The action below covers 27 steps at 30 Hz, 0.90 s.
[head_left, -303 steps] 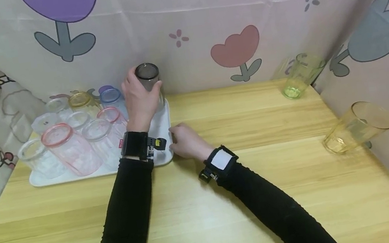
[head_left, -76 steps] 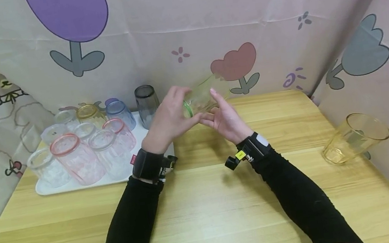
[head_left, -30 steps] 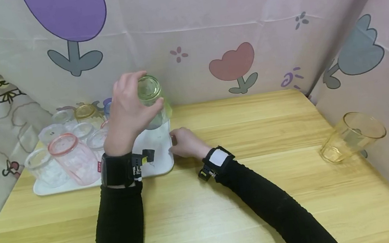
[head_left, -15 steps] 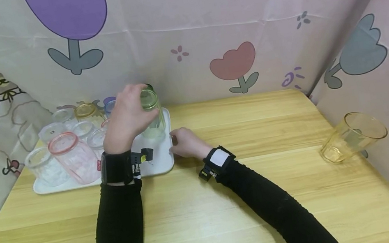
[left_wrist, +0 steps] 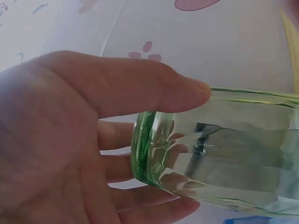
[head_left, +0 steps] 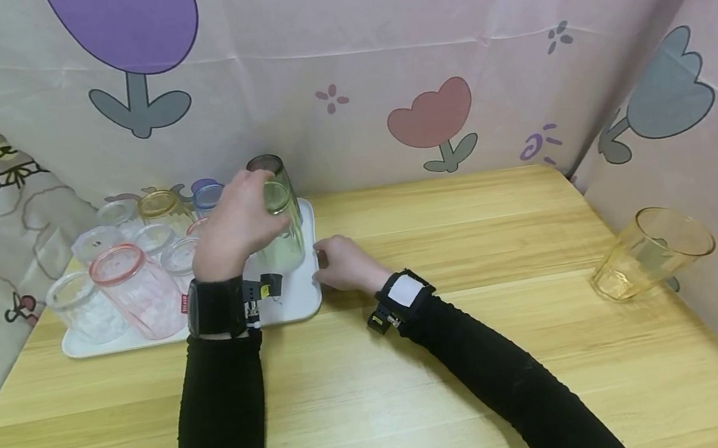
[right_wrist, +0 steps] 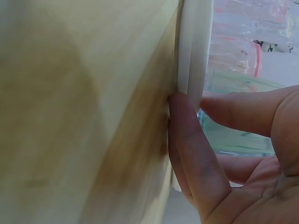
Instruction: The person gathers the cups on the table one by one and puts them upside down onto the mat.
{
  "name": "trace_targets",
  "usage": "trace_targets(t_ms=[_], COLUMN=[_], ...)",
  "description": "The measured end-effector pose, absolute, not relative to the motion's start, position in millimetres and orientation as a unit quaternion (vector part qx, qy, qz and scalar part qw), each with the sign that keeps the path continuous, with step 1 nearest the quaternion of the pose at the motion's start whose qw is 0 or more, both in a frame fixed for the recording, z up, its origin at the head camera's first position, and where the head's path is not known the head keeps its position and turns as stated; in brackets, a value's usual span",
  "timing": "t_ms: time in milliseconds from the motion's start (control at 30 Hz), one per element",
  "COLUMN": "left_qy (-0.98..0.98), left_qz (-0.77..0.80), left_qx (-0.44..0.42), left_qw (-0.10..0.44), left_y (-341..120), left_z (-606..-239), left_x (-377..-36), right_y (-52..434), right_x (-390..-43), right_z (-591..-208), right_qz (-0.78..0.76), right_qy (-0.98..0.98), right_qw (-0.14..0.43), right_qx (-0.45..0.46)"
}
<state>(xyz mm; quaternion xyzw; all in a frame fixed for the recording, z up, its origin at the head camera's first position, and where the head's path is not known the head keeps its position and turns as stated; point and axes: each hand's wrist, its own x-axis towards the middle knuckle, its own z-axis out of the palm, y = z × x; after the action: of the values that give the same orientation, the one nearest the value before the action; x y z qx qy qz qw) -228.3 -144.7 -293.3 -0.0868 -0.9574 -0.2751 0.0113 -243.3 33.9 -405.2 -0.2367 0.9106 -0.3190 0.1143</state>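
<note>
My left hand (head_left: 236, 224) grips a green glass (head_left: 286, 243) near its thick base, which faces up. In the left wrist view the thumb (left_wrist: 182, 95) lies along one side of the glass and the fingers reach round the other. The glass stands upside down over the right part of a white tray (head_left: 300, 297), just in front of an upturned dark grey glass (head_left: 269, 164). My right hand (head_left: 347, 264) pinches the tray's right edge; the right wrist view shows thumb and fingers on either side of the rim (right_wrist: 194, 51).
Several upturned glasses fill the tray's left part, among them a tall pink glass (head_left: 138, 297), a yellow glass (head_left: 158, 204) and a blue glass (head_left: 208, 195). An upright amber glass (head_left: 646, 256) stands at the table's right side. A patterned cloth (head_left: 333, 36) hangs behind the wooden table (head_left: 425, 398).
The grey glass was set on the tray. The green glass left the back right of the table, was turned over between both hands and lowered onto the tray. My right hand returned to the tray's edge.
</note>
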Motion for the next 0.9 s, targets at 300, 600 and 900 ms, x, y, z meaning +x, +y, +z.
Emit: trace_targets(t_ms=[300,600,900], left_qy=[-0.962,-0.964,-0.962], left_qz=[-0.262,-0.255,-0.266], left_qx=[-0.079,-0.073,-0.048], left_qw=[-0.007,-0.015,-0.032], left_y=[-145.4,-145.2,-145.6], left_z=[-299.0,-302.2,-301.8], left_x=[-231.3,-232.8,-231.5], right_y=[34.3,34.1,34.3], right_x=[-242.9,-242.1,-241.6], right_z=[-403.6,-403.4,-403.1], right_qz=[-0.319,-0.315,-0.306], right_qy=[0.911,0.915,0.917], right_qw=[0.116,0.116,0.114], right_qx=[-0.233,-0.225,-0.228])
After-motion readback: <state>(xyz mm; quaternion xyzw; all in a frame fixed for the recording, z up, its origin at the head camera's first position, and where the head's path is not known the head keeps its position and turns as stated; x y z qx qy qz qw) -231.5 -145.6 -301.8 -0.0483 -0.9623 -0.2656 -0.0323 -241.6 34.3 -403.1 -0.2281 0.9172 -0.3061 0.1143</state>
